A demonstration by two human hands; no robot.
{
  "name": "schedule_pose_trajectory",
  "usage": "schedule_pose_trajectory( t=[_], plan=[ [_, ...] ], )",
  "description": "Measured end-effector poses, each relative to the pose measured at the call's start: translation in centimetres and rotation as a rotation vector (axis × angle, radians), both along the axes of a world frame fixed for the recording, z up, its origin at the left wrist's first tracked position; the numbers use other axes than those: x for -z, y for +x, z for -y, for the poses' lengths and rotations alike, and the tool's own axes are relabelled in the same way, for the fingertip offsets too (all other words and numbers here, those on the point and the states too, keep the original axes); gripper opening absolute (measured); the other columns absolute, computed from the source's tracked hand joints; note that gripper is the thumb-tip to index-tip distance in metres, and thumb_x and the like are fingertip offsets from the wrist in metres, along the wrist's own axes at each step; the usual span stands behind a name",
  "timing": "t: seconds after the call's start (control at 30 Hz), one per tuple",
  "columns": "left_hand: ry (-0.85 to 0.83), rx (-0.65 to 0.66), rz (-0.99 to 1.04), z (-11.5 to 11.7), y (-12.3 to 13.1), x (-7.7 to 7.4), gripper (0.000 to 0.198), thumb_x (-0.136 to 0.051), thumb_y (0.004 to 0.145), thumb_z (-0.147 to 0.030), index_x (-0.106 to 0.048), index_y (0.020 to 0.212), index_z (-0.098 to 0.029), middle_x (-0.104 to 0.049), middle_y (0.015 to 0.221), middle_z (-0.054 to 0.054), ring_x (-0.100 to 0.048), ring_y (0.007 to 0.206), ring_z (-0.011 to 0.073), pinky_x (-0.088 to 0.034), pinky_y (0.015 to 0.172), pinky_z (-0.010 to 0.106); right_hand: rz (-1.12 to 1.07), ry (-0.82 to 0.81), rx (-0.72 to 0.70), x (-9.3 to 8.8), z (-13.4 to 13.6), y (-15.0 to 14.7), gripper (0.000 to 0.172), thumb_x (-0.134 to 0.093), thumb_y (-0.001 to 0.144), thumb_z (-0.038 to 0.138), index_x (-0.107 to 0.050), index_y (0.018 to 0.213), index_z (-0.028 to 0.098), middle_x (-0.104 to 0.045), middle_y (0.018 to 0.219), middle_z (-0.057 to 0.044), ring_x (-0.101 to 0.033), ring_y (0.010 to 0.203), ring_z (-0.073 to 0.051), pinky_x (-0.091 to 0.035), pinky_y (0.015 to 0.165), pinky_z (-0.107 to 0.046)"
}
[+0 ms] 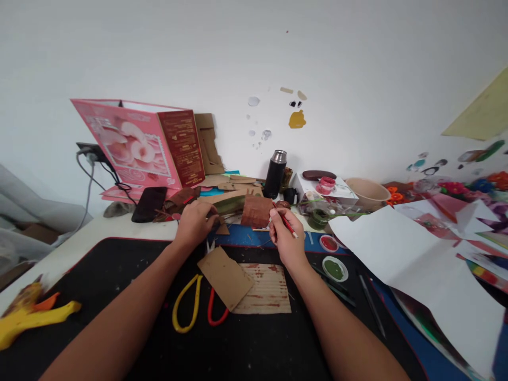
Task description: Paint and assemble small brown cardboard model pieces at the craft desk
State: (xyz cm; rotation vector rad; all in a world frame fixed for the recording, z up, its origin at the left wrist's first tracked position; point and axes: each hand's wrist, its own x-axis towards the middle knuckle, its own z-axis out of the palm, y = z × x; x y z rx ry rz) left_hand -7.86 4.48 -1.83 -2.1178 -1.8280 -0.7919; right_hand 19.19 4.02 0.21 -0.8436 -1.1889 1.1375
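My right hand (286, 235) is closed around a thin red pencil (291, 226). Its fingertips also grip the edge of a brown-painted cardboard piece (257, 211). My left hand (194, 225) reaches into the scraps at the back with curled fingers; what they hold, if anything, is hidden. Below the hands lies a plain cardboard piece (227, 278), overlapping a ridged cardboard sheet (273, 288) streaked with brown. Scissors with one yellow handle (186, 307) and one red handle (216, 312) lie partly under the cardboard.
A black flask (275, 174) stands near the wall, left of a white box (329, 188). Paint lids, one red (328, 243) and one green (335, 269), sit at right beside white paper (384, 254). A phone (150, 205) and pink box (138, 143) are back left; a yellow tool (39, 315) lies front left.
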Motion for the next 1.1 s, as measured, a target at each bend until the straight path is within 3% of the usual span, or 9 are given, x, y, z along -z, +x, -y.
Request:
schedule_pose_trajectory(
  t=[0.23, 0.4, 0.63, 0.73, 0.87, 0.93, 1.0, 1.1],
  plan=[
    [-0.022, -0.045, -0.039, -0.6, -0.7, 0.9, 0.01, -0.067, 0.091, -0.029, -0.071, 0.085, -0.022, -0.078, 0.091, 0.012, -0.067, 0.092, 0.0333, -0.048, 0.081, 0.045, -0.038, -0.019, -0.025, 0.2, -0.2, 0.1, 0.036, -0.076, 0.09, 0.057, -0.062, 0.09, 0.023, -0.052, 0.056, 0.008, -0.043, 0.043, -0.009, -0.034, 0.038, -0.02],
    [0.011, -0.044, -0.009, -0.4, -1.2, 0.9, 0.02, -0.065, 0.096, -0.041, -0.073, 0.097, -0.022, -0.077, 0.106, 0.013, -0.065, 0.102, 0.0341, -0.047, 0.09, 0.046, -0.029, -0.016, -0.033, 0.1, -0.2, 0.1, 0.035, -0.076, 0.09, 0.056, -0.063, 0.089, 0.023, -0.055, 0.06, 0.007, -0.045, 0.045, -0.009, -0.034, 0.038, -0.019],
    [-0.025, -0.031, 0.037, -0.1, -0.8, 0.4, 0.018, -0.063, 0.095, -0.032, -0.076, 0.099, -0.02, -0.078, 0.107, 0.013, -0.065, 0.104, 0.0346, -0.049, 0.097, 0.05, -0.003, -0.048, -0.027, -0.4, 0.1, -0.1, 0.038, -0.075, 0.089, 0.059, -0.061, 0.089, 0.024, -0.053, 0.06, 0.007, -0.045, 0.045, -0.009, -0.034, 0.038, -0.02],
    [-0.113, 0.081, 0.182, 0.6, -0.7, -1.1, 0.02, -0.065, 0.093, -0.033, -0.077, 0.101, -0.02, -0.079, 0.11, 0.012, -0.067, 0.109, 0.0321, -0.05, 0.103, 0.047, -0.017, -0.04, -0.032, -0.3, 0.1, -0.1, 0.037, -0.076, 0.089, 0.058, -0.062, 0.089, 0.024, -0.054, 0.059, 0.007, -0.046, 0.044, -0.009, -0.034, 0.038, -0.02],
    [-0.521, 0.402, 0.381, 2.9, -0.6, -5.4, 0.048, -0.071, 0.091, -0.051, -0.071, 0.13, -0.023, -0.074, 0.132, 0.007, -0.069, 0.117, 0.0294, -0.054, 0.103, 0.041, -0.052, -0.022, -0.03, 0.0, -0.5, 0.3, 0.036, -0.077, 0.089, 0.057, -0.062, 0.088, 0.023, -0.053, 0.056, 0.008, -0.044, 0.042, -0.008, -0.033, 0.037, -0.019],
    [-0.713, 0.563, 0.31, 4.3, -0.2, -7.5, 0.065, -0.074, 0.091, -0.051, -0.058, 0.149, -0.029, -0.063, 0.152, 0.006, -0.061, 0.134, 0.0311, -0.049, 0.111, 0.041, -0.089, -0.019, -0.022, 0.1, -0.9, 0.6, 0.035, -0.078, 0.089, 0.055, -0.063, 0.088, 0.023, -0.052, 0.055, 0.009, -0.043, 0.042, -0.008, -0.032, 0.037, -0.018],
    [-0.783, 0.66, 0.185, 5.4, 0.5, -8.8, 0.075, -0.079, 0.088, -0.049, -0.052, 0.156, -0.032, -0.053, 0.163, 0.006, -0.051, 0.146, 0.0335, -0.043, 0.119, 0.044, -0.124, -0.025, -0.011, 0.0, -1.1, 0.8, 0.034, -0.079, 0.088, 0.053, -0.064, 0.089, 0.023, -0.052, 0.054, 0.009, -0.043, 0.041, -0.008, -0.032, 0.036, -0.018],
    [-0.815, 0.732, 0.003, 6.5, 1.6, -8.7, 0.082, -0.082, 0.086, -0.041, -0.047, 0.16, -0.032, -0.051, 0.165, 0.008, -0.045, 0.152, 0.0352, -0.037, 0.124, 0.049, -0.155, -0.033, -0.001, -0.3, -1.2, 0.9, 0.034, -0.08, 0.087, 0.052, -0.064, 0.088, 0.023, -0.053, 0.055, 0.009, -0.044, 0.042, -0.008, -0.032, 0.036, -0.018]
  ],
)
